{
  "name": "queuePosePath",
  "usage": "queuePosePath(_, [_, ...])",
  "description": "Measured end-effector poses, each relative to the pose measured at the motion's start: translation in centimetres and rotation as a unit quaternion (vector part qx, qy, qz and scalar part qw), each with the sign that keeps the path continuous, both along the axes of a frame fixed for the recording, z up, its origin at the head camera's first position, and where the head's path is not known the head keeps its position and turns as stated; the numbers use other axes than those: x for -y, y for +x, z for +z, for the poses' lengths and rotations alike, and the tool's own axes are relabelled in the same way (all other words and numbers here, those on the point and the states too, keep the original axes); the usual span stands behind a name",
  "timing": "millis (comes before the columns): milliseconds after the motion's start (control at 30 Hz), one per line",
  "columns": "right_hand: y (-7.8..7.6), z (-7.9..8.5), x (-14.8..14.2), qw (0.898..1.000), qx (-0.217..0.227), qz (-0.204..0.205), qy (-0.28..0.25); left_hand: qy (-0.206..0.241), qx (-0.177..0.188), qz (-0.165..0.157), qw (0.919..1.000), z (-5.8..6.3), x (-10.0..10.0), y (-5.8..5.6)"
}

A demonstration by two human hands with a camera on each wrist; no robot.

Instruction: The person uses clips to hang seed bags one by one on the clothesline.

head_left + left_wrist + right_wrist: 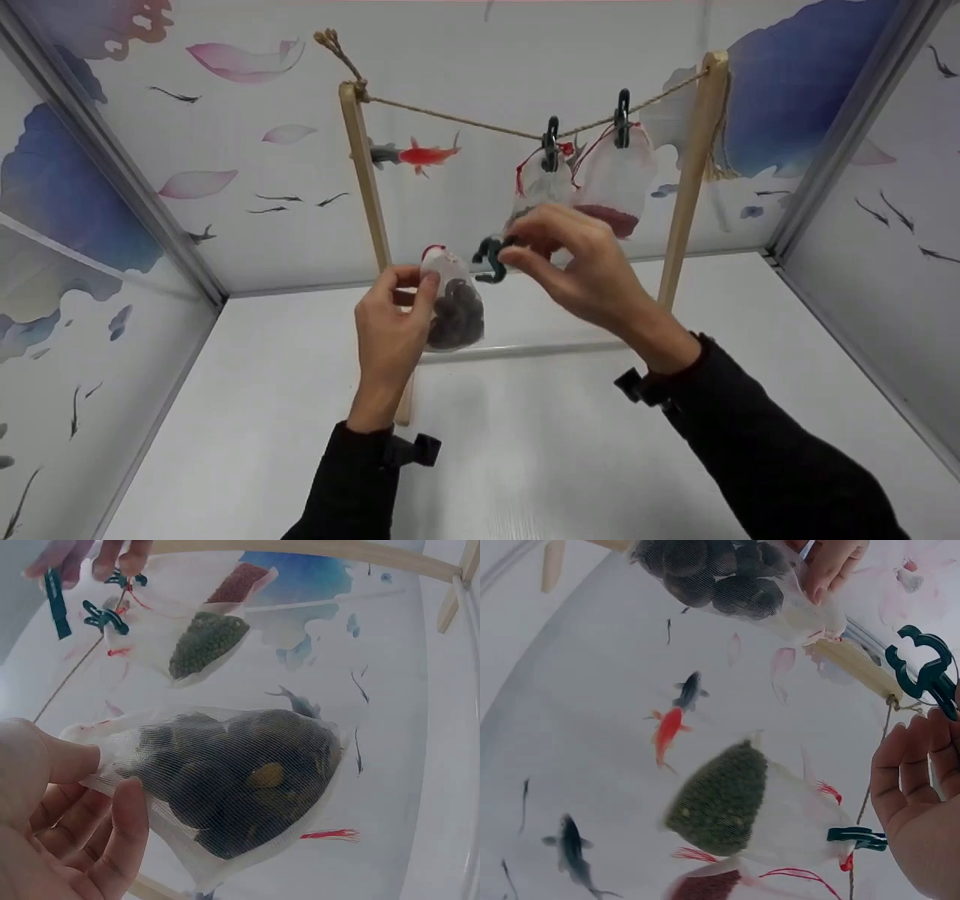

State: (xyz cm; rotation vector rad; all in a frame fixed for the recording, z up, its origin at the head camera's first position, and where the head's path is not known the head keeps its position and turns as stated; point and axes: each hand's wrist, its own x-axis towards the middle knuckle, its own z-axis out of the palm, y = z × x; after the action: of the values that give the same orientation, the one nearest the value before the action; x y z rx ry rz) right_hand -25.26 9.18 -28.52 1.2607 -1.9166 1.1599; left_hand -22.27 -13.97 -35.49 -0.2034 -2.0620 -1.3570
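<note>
My left hand [386, 330] pinches the top of a white mesh drawstring bag [456, 315] filled with dark, round pieces, shown large in the left wrist view. My right hand [596, 274] holds a dark green clip [493, 259] between thumb and fingers, just right of that bag and apart from it. In the right wrist view the clip's jaws point away from the fingers. Behind the right hand, a mesh bag with green grains [720, 802] and another with red grains [611, 217] hang from a rope [457, 118], each under a green clip [622, 120].
Two wooden posts, one on the left [364, 172] and one on the right [694, 180], carry the sagging rope above a white table [247, 420]. Panels painted with fish and petals [232, 64] enclose the back and sides.
</note>
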Motion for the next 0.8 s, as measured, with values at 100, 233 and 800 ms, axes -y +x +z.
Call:
queuePosePath(100, [-1.0, 2.6, 0.7, 1.0, -0.024, -0.008, 0.004, -0.011, -0.01, -0.007, 0.9999, 1.6, -0.1, -0.8])
queuePosePath(233, [-2.4, 5.5, 1.5, 0.997, -0.064, -0.029, 0.02, -0.035, -0.018, -0.009, 0.9992, 3.7, -0.3, -1.9])
queuePosePath(800, [-6.0, 11.6, 2.8, 0.985, -0.061, -0.141, 0.073, -0.111, -0.016, 0.022, 0.9935, 10.7, -0.9, -6.4])
